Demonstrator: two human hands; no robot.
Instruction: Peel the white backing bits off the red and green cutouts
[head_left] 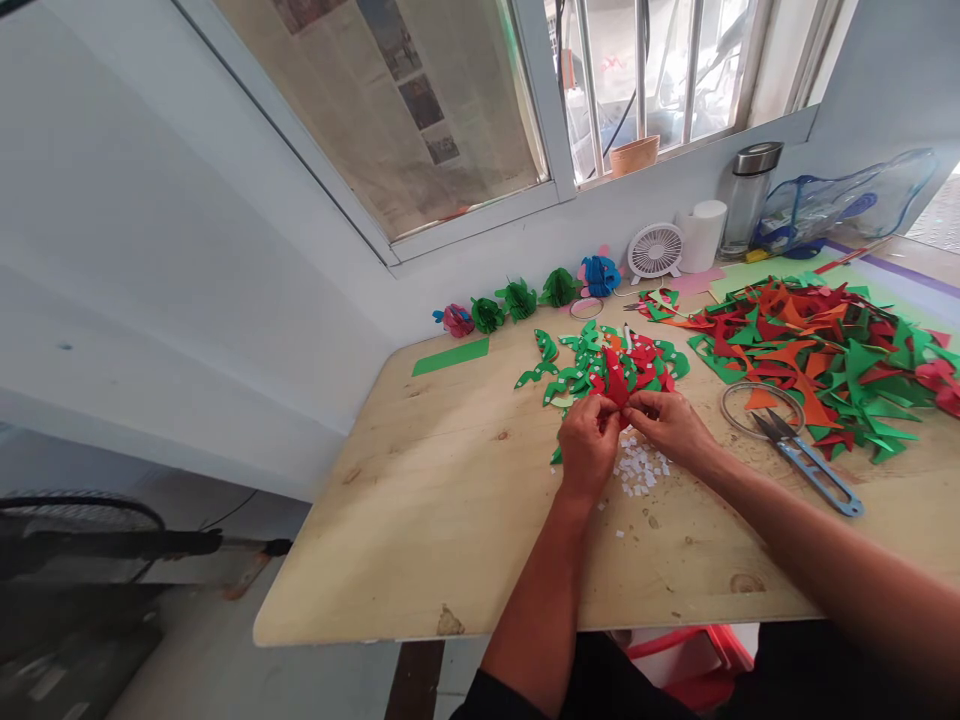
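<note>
Between the fingertips of both hands is a red paper cut-out (616,378), its pointed end rising away from me. My left hand (591,436) pinches its near end from the left. From the right, my right hand (666,420) grips the same end, thumb and forefinger closed. Just beyond the hands lies a heap of green paper cut-outs (574,381) and red ones, dotted with small white squares. Below the fingers, many tiny white paper squares (643,468) are scattered on the wooden table (420,520). The fingers hide the exact spot they pinch.
A large pile of paper scraps (825,345) covers the right side. Blue-handled snips (814,465) lie by a tape roll (763,410). Along the wall stand folded green paper figures (519,299), a small white fan (655,251) and a glass bottle (748,200). A green strip (450,357) lies far left.
</note>
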